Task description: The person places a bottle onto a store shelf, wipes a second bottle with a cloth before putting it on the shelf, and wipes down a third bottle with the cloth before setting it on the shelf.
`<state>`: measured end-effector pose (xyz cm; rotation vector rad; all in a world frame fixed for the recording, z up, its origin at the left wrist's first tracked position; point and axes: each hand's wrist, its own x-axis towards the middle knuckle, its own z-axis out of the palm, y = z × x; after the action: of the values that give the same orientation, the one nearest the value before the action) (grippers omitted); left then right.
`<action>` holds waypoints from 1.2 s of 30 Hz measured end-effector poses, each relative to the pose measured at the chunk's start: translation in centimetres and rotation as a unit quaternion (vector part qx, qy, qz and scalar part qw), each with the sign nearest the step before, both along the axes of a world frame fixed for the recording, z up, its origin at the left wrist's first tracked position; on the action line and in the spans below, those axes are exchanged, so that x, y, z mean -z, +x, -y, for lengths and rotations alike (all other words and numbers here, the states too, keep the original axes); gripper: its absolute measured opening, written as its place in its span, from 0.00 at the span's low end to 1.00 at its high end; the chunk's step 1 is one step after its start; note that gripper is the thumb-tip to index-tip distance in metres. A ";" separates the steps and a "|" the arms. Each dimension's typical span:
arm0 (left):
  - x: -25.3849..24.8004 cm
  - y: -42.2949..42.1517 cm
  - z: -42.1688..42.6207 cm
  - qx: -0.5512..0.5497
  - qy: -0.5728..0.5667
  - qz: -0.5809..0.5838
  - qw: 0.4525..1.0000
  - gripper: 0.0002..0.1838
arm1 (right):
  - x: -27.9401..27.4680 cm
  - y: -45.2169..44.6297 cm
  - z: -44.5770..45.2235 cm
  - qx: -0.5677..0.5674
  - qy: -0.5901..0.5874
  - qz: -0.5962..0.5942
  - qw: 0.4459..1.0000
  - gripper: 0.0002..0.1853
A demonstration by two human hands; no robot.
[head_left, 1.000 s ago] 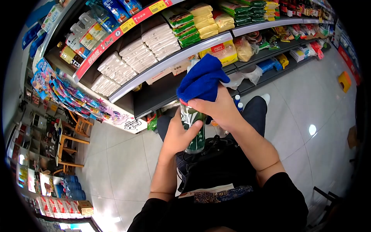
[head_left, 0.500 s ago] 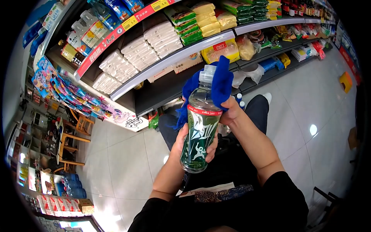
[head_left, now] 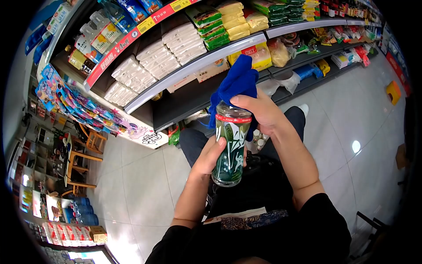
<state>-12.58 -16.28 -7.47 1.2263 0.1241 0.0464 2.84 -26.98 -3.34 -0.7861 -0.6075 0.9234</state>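
Observation:
A clear plastic bottle (head_left: 233, 147) with a dark green label and a red band tilts in front of me, its base toward my body. My left hand (head_left: 208, 157) is wrapped round the lower half of the bottle, thumb over the label. My right hand (head_left: 262, 113) grips a blue cloth (head_left: 238, 81), which is bunched over the bottle's neck and shoulder. The cap is hidden under the cloth. Below my right wrist, several bottles with pale caps (head_left: 259, 140) stand on the floor between my legs, partly covered.
A black shelf unit (head_left: 198, 97) curves across the front, with stacked white packs (head_left: 158, 58), green packs (head_left: 212, 30) and bottles (head_left: 99, 37). Wooden chairs (head_left: 83, 160) stand at the left. An orange-yellow object (head_left: 393, 93) lies on the tiled floor at the right.
My right hand and the blue cloth have moved from the bottle's right side over its top, covering the cap. The bottle has shifted slightly, its base higher in view.

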 end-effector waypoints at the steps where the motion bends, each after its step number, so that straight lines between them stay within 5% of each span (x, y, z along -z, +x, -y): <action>1: -0.1 0.2 -0.3 0.003 0.040 0.001 0.999 0.41 | -0.3 -0.1 0.0 0.007 -0.010 0.009 1.000 0.21; 6: 0.3 0.5 -1.2 -0.085 0.223 -0.002 0.971 0.25 | -0.2 -0.8 -0.8 0.099 -0.002 0.118 0.988 0.13; 9: 0.0 0.7 -0.9 -0.123 0.315 -0.006 0.941 0.24 | 0.1 -1.1 -1.1 0.112 -0.028 0.151 0.982 0.13; 16: 0.2 0.6 -0.8 -0.127 0.281 0.008 0.951 0.25 | 0.4 -1.0 -0.9 0.087 0.012 0.091 0.992 0.15; 24: -0.9 0.8 0.5 -0.178 0.385 0.035 0.905 0.27 | 0.0 -1.3 -0.8 0.097 0.022 0.052 0.994 0.09; 36: -1.1 1.5 0.6 -0.260 0.565 -0.021 0.783 0.31 | 0.1 -2.9 -1.4 0.232 -0.009 0.232 0.945 0.17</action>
<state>-11.08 -16.85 -6.35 2.3705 0.5299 0.6619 -0.10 -25.54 -3.39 -1.1187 -0.7778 0.3068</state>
